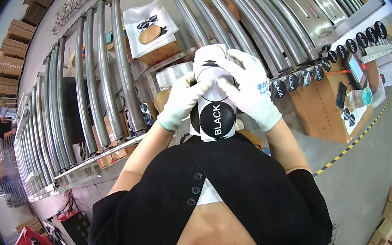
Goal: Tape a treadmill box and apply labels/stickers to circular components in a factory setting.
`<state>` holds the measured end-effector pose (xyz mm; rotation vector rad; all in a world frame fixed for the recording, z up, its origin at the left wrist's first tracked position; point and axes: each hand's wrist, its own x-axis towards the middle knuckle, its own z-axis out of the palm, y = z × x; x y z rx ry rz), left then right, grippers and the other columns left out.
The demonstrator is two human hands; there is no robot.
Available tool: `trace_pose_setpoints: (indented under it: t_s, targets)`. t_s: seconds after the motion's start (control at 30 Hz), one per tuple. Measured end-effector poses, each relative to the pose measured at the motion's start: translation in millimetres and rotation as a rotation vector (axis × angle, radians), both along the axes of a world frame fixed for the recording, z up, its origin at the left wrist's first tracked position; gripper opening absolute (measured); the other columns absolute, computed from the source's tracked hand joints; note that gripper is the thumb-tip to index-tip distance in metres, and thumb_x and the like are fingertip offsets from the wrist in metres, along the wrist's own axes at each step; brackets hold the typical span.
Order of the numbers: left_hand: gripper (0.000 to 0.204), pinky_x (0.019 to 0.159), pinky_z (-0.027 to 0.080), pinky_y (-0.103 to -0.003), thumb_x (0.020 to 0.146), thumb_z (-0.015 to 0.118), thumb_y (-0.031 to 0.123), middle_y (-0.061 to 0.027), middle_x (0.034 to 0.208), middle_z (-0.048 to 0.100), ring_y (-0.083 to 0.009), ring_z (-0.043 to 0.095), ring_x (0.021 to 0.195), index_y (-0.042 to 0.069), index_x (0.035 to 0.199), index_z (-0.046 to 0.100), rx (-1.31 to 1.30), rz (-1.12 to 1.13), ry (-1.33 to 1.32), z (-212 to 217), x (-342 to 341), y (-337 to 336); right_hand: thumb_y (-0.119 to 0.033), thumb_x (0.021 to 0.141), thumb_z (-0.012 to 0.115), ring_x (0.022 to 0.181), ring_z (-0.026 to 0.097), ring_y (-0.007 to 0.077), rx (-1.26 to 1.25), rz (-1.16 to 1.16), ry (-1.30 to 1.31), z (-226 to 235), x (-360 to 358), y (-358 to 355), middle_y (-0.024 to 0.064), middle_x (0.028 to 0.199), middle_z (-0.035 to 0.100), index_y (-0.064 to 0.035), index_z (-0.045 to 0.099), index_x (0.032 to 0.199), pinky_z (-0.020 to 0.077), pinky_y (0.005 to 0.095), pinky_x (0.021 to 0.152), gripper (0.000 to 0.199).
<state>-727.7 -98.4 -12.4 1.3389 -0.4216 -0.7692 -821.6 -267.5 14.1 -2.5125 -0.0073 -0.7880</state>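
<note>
Both of my hands wear white gloves and are in front of my chest. Between them is a strip of round black labels [217, 119] with white lettering on white backing paper. My left hand [182, 100] grips the strip's left side, its thumb lying on the paper. From the right, my right hand [250, 87] holds the upper part, thumb and fingers closed on it. The strip's white upper end [210, 53] bends away beyond my fingers, and a black label hangs face-up at its lower end. What lies under the paper is hidden.
A metal roller conveyor [124, 71] spans the left and far side. White sheeting [145, 17] with a round tan piece lies on a carton. On the right, round black labels [291, 82] line a cardboard surface [315, 112] bearing a phone [341, 95] and a screen device [356, 70].
</note>
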Motion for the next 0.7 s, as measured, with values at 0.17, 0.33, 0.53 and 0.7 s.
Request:
trace_pose_setpoints:
  t_s: [0.17, 0.33, 0.53, 0.7]
  targets:
    - [0.022, 0.076, 0.046, -0.023, 0.087, 0.064, 0.013, -0.0004, 0.095, 0.064, -0.0065, 0.056, 0.083, 0.0, 0.105, 0.064, -0.02, 0.001, 0.053, 3.7, -6.1, -2.9, -0.015, 0.078, 0.068, 0.082, 0.063, 0.026, 0.106, 0.108, -0.309, -8.8, 8.5, -4.0, 0.0075, 0.092, 0.065, -0.0091, 0.065, 0.096, 0.05, 0.0363, 0.077, 0.02]
    - [0.023, 0.077, 0.047, -0.023, 0.086, 0.067, 0.015, -0.0011, 0.094, 0.065, -0.0067, 0.058, 0.084, 0.0, 0.104, 0.063, -0.024, 0.014, 0.056, -4.4, -8.1, -3.7, -0.007, 0.088, 0.059, 0.074, 0.064, 0.0135, 0.558, -0.081, -0.211, -19.2, 13.5, -6.3, 0.0099, 0.089, 0.067, -0.0021, 0.061, 0.101, 0.0512, 0.0251, 0.065, 0.013]
    - [0.051, 0.099, 0.041, -0.029, 0.087, 0.06, 0.003, -0.012, 0.127, 0.052, -0.0155, 0.052, 0.113, -0.004, 0.134, 0.042, -0.165, 0.071, 0.001, 5.6, -6.3, -3.9, -0.004, 0.092, 0.053, 0.08, 0.06, 0.0083, 0.799, -0.119, -0.282, -19.4, 19.6, -25.3, 0.0052, 0.089, 0.064, -0.0012, 0.057, 0.105, 0.0505, 0.0241, 0.072, 0.014]
    - [0.064, 0.105, 0.035, -0.032, 0.086, 0.056, -0.001, -0.0117, 0.141, 0.041, -0.0164, 0.049, 0.12, 0.0, 0.144, 0.029, -0.187, 0.049, -0.027, 6.0, 3.3, -5.4, -0.005, 0.092, 0.053, 0.081, 0.059, 0.0074, 0.866, -0.03, -0.236, -11.6, 22.1, -27.0, 0.0037, 0.091, 0.064, -0.0006, 0.057, 0.105, 0.0494, 0.0224, 0.073, 0.015]
